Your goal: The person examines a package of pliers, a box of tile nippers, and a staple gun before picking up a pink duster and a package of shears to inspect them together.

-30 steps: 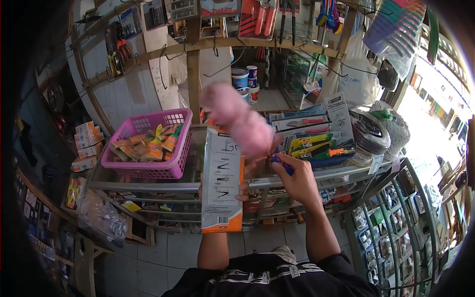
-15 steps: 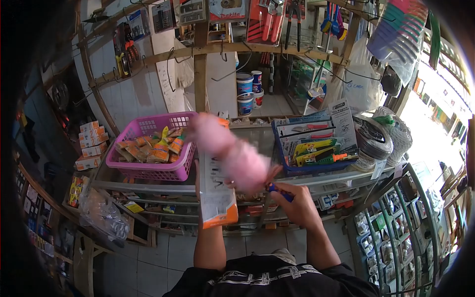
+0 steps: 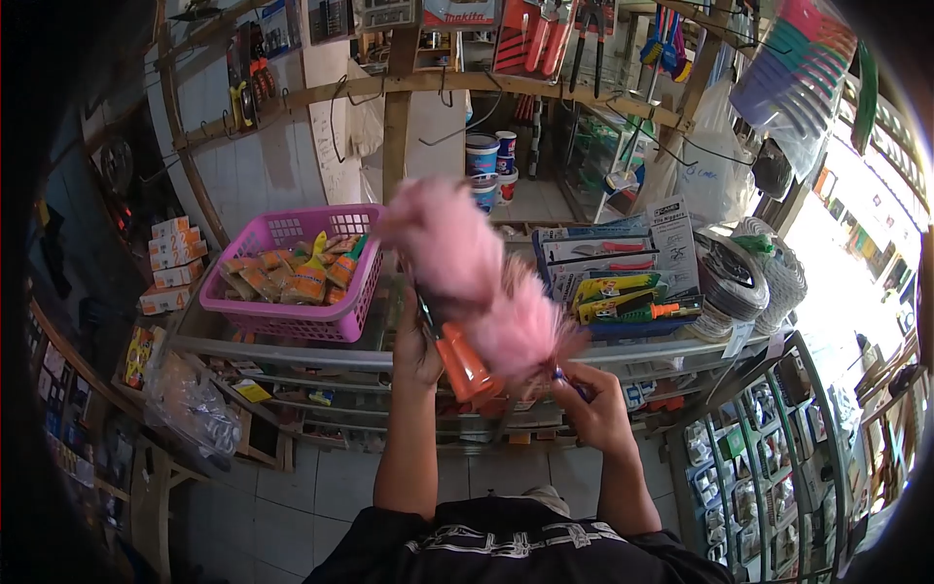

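Note:
A pink feather duster (image 3: 452,248) stretches across the middle of the view, blurred by motion. My right hand (image 3: 598,404) is closed round its dark blue handle at the lower right end. My left hand (image 3: 416,346) grips a packaged tool with orange handles (image 3: 464,365), held above the counter's front edge. The duster's feathers lie over the upper part of this package, so the tool's head is hidden and its exact kind cannot be made out.
A pink basket (image 3: 282,319) of small packets stands left on the glass counter (image 3: 263,350). A blue basket (image 3: 632,328) of carded tools and rope coils (image 3: 730,282) are right. Wire hooks and hanging tools cross the top. A glass cabinet (image 3: 769,448) stands lower right.
The package in my left hand has turned from its white printed face to the side with orange handles. The duster has swept across it, and my right hand has shifted slightly right and down.

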`<state>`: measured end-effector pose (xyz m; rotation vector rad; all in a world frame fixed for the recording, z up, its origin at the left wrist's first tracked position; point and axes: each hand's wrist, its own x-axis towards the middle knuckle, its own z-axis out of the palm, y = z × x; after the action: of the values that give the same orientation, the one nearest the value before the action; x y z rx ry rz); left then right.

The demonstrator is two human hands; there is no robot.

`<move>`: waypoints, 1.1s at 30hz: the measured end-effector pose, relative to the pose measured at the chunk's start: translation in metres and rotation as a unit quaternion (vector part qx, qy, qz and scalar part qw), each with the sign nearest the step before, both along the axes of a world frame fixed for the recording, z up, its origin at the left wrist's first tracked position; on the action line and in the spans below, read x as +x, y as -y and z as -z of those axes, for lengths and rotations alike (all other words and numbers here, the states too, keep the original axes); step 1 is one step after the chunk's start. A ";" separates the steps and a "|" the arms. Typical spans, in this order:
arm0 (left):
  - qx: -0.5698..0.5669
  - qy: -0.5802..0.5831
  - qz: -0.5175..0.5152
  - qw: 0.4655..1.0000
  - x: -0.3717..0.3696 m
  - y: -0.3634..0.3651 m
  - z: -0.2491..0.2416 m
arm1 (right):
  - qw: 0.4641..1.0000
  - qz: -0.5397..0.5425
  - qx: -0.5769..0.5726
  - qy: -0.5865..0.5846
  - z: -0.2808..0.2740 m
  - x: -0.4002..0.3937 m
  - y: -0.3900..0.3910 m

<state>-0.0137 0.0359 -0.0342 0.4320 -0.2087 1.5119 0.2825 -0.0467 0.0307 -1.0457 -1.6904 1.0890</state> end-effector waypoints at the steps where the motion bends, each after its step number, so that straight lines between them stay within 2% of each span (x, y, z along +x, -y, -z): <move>1: -0.042 -0.009 -0.027 0.999 0.000 -0.001 0.001 | 1.000 0.005 0.010 -0.001 0.002 0.002 0.002; 2: -0.083 -0.017 -0.053 0.995 0.000 -0.002 0.002 | 1.000 0.009 0.021 -0.003 0.004 0.004 0.004; 3: -0.070 0.002 -0.094 0.993 0.008 0.003 -0.010 | 0.999 0.014 0.032 -0.005 0.003 0.006 0.004; 4: -0.037 0.004 -0.090 0.995 0.007 0.003 -0.007 | 0.999 0.016 0.034 0.035 -0.001 0.007 0.004; 6: -0.063 -0.005 -0.099 0.993 0.006 0.000 0.001 | 0.993 0.020 0.036 0.111 -0.009 0.009 0.007; 9: -0.038 -0.054 -0.152 0.986 -0.001 -0.014 0.030 | 0.984 0.088 0.117 0.104 -0.003 0.000 0.004; 12: -0.138 -0.133 -0.235 0.953 0.027 0.010 -0.011 | 0.980 0.054 0.129 0.141 0.009 -0.002 0.001; 13: -0.124 -0.204 -0.216 0.947 0.015 0.008 0.012 | 0.980 0.051 0.124 0.149 0.013 -0.004 0.000; 16: -0.161 -0.187 -0.214 0.945 0.031 0.019 0.003 | 0.978 0.027 0.108 0.173 0.020 -0.014 0.003; 17: -0.199 -0.220 -0.231 0.926 0.032 0.018 0.010 | 0.977 0.009 0.106 0.183 0.020 -0.018 0.004; 19: -0.136 -0.101 -0.172 0.970 0.031 0.020 0.027 | 0.974 -0.027 0.131 0.181 0.027 -0.020 0.000; 20: -0.102 -0.042 -0.140 0.984 0.029 0.020 0.033 | 0.979 0.000 0.135 0.156 0.027 -0.021 -0.002; 22: -0.177 -0.203 -0.246 0.931 0.027 0.018 0.015 | 0.983 0.053 0.142 0.105 0.027 -0.026 -0.006; 24: -0.199 -0.135 -0.287 0.927 0.046 0.030 -0.020 | 0.979 0.040 0.158 0.124 0.028 -0.026 -0.014; 26: -0.142 -0.152 -0.198 0.958 0.021 0.021 0.032 | 0.970 0.010 0.190 0.150 0.030 -0.024 -0.017; 27: -0.195 -0.176 -0.230 0.937 0.027 0.025 0.019 | 0.977 0.039 0.156 0.138 0.028 -0.028 -0.017; 29: -0.149 -0.179 -0.254 0.939 0.032 0.031 -0.002 | 0.984 0.087 0.105 0.113 0.015 -0.039 -0.013; 31: -0.110 -0.197 -0.280 0.933 0.035 0.032 -0.013 | 0.979 0.033 0.156 0.127 0.020 -0.036 -0.019; 32: -0.050 -0.263 -0.206 0.941 0.004 0.019 0.039 | 0.974 0.005 0.181 0.135 0.021 -0.035 -0.022; 33: -0.086 -0.246 -0.236 0.936 0.010 0.019 0.032 | 0.978 0.023 0.168 0.122 0.020 -0.039 -0.022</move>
<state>-0.0041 0.0164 -0.0663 0.7398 0.4496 1.8136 0.2433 -0.0250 0.0110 -1.0222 -1.9512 0.6317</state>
